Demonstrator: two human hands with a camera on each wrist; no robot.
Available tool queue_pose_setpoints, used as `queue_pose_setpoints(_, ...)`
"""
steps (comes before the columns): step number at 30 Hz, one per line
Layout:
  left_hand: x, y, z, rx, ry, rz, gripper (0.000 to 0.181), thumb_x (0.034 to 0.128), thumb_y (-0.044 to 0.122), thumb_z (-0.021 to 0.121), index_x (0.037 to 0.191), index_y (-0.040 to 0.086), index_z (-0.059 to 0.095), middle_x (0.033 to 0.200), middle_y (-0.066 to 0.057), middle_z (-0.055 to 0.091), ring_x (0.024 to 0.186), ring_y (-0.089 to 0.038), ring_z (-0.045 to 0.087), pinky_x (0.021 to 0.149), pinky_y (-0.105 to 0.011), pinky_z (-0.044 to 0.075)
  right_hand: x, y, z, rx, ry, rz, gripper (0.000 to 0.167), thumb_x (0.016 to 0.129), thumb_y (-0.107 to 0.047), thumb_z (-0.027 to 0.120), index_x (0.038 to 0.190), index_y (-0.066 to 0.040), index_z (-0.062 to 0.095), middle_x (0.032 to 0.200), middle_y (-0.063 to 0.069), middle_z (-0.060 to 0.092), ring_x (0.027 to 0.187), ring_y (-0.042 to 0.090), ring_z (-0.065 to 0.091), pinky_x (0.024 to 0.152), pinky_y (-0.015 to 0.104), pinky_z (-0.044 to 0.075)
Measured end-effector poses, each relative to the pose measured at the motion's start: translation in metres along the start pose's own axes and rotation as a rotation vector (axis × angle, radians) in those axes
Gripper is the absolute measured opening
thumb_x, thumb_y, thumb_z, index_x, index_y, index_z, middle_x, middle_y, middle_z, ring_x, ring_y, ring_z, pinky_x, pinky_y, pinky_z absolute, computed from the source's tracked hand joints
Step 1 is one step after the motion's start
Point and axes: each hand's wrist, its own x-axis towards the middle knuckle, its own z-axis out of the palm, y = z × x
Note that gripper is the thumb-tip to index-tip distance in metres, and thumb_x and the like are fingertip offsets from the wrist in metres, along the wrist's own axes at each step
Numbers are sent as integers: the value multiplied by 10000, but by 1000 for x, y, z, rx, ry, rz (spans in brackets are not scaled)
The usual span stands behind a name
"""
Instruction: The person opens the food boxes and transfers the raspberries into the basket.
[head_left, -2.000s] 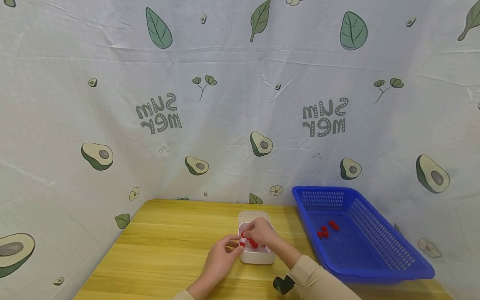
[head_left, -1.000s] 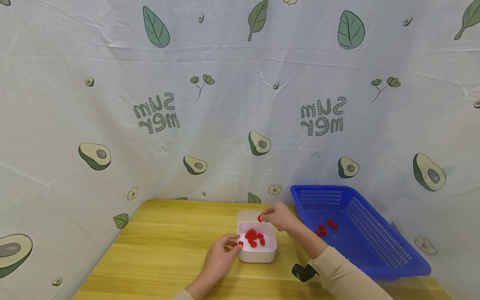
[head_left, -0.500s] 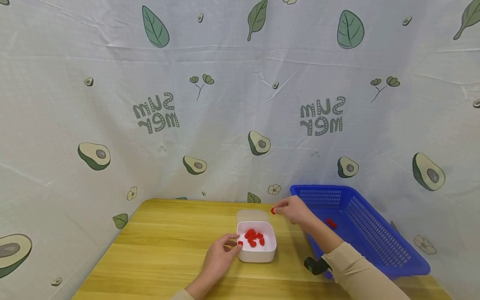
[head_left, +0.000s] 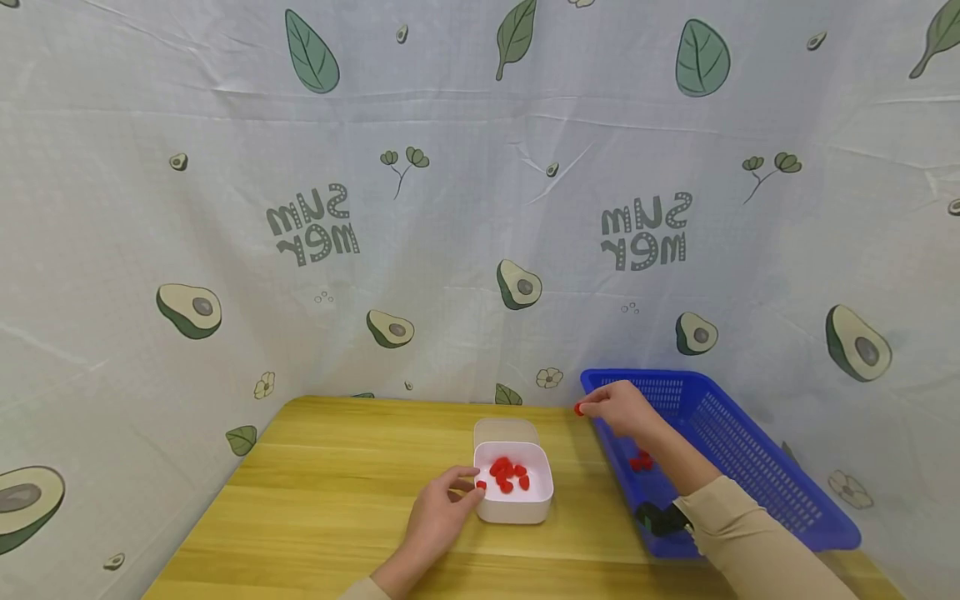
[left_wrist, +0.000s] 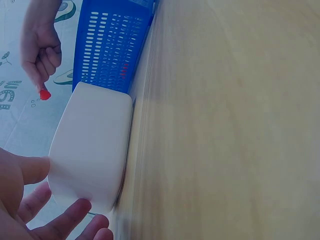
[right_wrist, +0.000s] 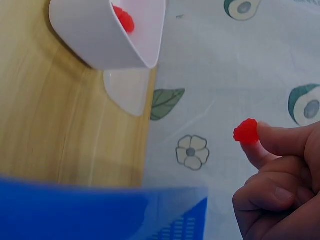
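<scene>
In the head view, my right hand (head_left: 624,410) pinches a red raspberry (head_left: 579,409) between thumb and fingertip, above the left rim of the blue basket (head_left: 780,546). The right wrist view shows this raspberry (right_wrist: 246,131) close up, bumpy and bright red. My left hand (head_left: 442,508) rests its spread, relaxed fingers and thumb against the left side of a small white box (head_left: 513,512). Several more raspberries (head_left: 501,469) lie in the box, one by its left wall near my left fingertips. The left wrist view shows the left fingers (left_wrist: 70,215) touching the box's outer wall.
A pale lid or flap (head_left: 506,431) lies behind the box on the wooden table (head_left: 360,467). Inside the basket are a few raspberries (head_left: 641,461), partly hidden by my right arm. A printed curtain (head_left: 450,250) hangs behind the table.
My right hand has come up out of the white box with a raspberry and moved right to the basket's edge. The left hand has stayed at the box.
</scene>
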Motion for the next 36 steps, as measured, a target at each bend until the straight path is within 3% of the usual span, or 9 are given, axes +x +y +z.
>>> queue_pose_setpoints(8,1,1,-1,-1,3,10,320,911,254,749,1213,162,698,1004,7,716,856,-155,621,704,-334,518,1,14,-27,-59,1,-13,293,956,-169,658,1153,40,716,1031,167,680,499,132,392,490,292,393)
queue_pose_setpoints(12,2,0,0,-2,1,1,315,913,264,745,1212,176,699,1009,15,716,859,-144,624,712,-322,523,1,23,-38,-117,0,-18,292,967,-184,651,1132,46,724,1170,259,672,833,315,620,707,418,553)
queue_pose_setpoints(15,2,0,-1,-4,0,-4,312,914,269,745,1210,181,700,1010,19,716,862,-141,625,721,-325,523,2,31,-45,-140,7,-17,285,969,-183,650,1099,58,731,1227,300,639,1060,423,579,841,496,527)
queue_pose_setpoints(18,3,0,-1,-5,-1,-2,314,912,268,746,1209,176,700,1011,15,717,865,-147,626,729,-342,525,3,38,-52,-151,10,-11,288,969,-178,649,1087,72,729,1228,319,629,1054,441,571,817,484,526)
queue_pose_setpoints(23,3,1,-2,-8,-1,2,312,913,269,746,1208,182,700,1013,15,717,865,-148,628,727,-346,525,5,51,-62,-149,19,13,300,952,-164,661,1084,100,718,1154,320,639,796,328,571,630,375,512)
queue_pose_setpoints(25,3,1,-2,-8,-1,4,311,914,269,745,1209,184,700,1012,17,717,864,-146,627,723,-342,525,6,56,-64,-143,28,25,291,933,-152,673,1060,105,722,1061,277,648,626,214,463,550,325,420)
queue_pose_setpoints(28,4,1,-2,-4,-1,-2,305,913,265,745,1205,185,701,1012,17,716,864,-149,623,725,-343,522,7,62,-66,-140,26,39,272,916,-129,678,1022,118,723,958,228,622,502,124,333,501,292,346)
queue_pose_setpoints(33,3,0,0,4,-6,-25,305,910,269,747,1202,194,701,1016,27,713,870,-151,617,731,-344,526,6,71,-67,-159,8,49,223,904,-91,660,963,109,740,857,169,620,453,87,286,458,259,311)
queue_pose_setpoints(36,3,-1,0,8,-8,-29,307,908,269,749,1202,192,701,1015,29,713,869,-152,620,732,-345,531,7,78,-68,-175,-7,50,148,891,-83,661,799,10,731,667,36,536,454,79,273,452,242,296)
